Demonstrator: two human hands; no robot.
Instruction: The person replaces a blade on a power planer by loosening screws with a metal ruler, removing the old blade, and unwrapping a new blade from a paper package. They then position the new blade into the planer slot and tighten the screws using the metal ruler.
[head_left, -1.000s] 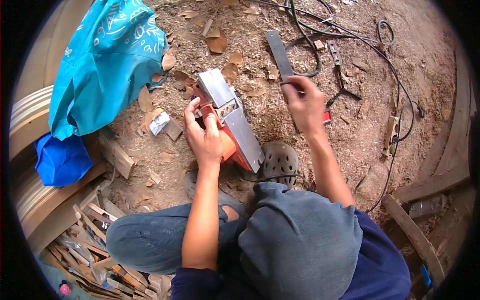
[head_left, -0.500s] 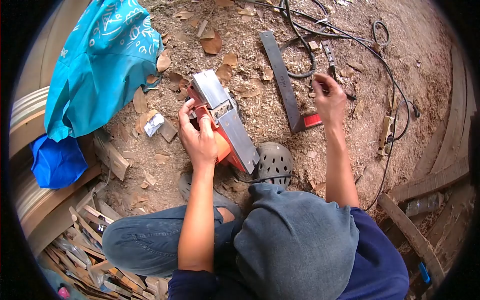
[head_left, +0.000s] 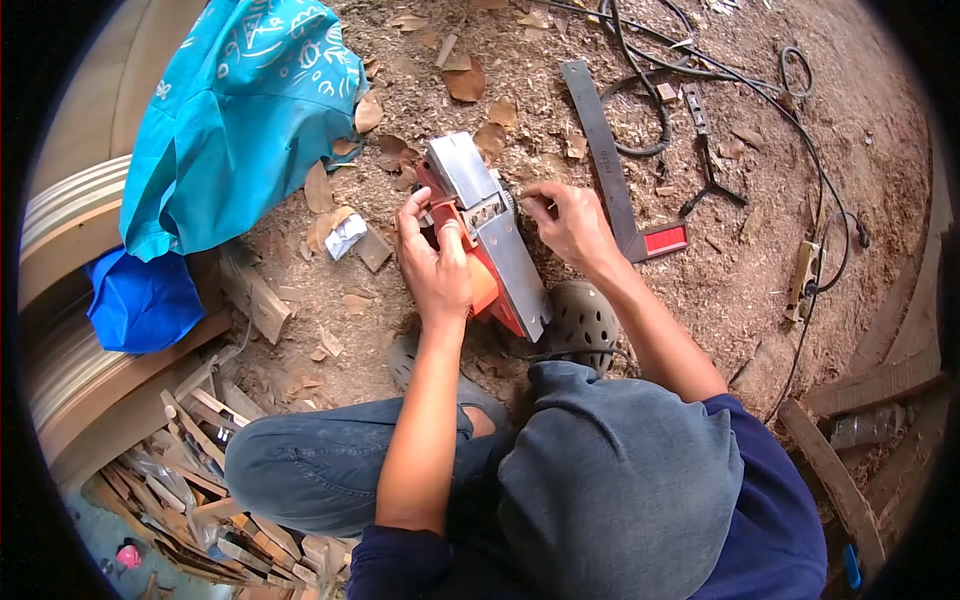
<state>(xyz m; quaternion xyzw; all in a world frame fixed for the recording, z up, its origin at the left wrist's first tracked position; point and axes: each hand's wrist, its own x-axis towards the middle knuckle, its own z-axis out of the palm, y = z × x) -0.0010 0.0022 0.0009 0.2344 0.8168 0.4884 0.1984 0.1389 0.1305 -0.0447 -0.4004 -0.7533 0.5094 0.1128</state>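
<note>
An orange-red electric hand planer (head_left: 510, 272) lies sole-up, its metal plates and blade slot facing the camera. My left hand (head_left: 436, 268) is closed around its orange body on the left side. My right hand (head_left: 575, 228) is pinched just right of the blade area, by the knurled round part (head_left: 508, 200). Whatever those fingers hold, if anything, is too small to make out. To the right lies a try square (head_left: 603, 155) with a red-faced stock (head_left: 665, 240). Beyond it is a black Y-shaped tool (head_left: 711, 187) on the ground.
Black cable (head_left: 745, 76) loops across the upper right, near a small wooden piece (head_left: 803, 280). Teal cloth (head_left: 240, 120) and a blue bag-like item (head_left: 145, 300) sit at left. Wood offcuts (head_left: 205, 480) pile up lower left. Shavings and dry leaves cover the ground.
My right hand has moved left from beside the Y-shaped tool, across the try square, to the planer's right side. My left hand stays on the planer. The camera view has shifted slightly.
</note>
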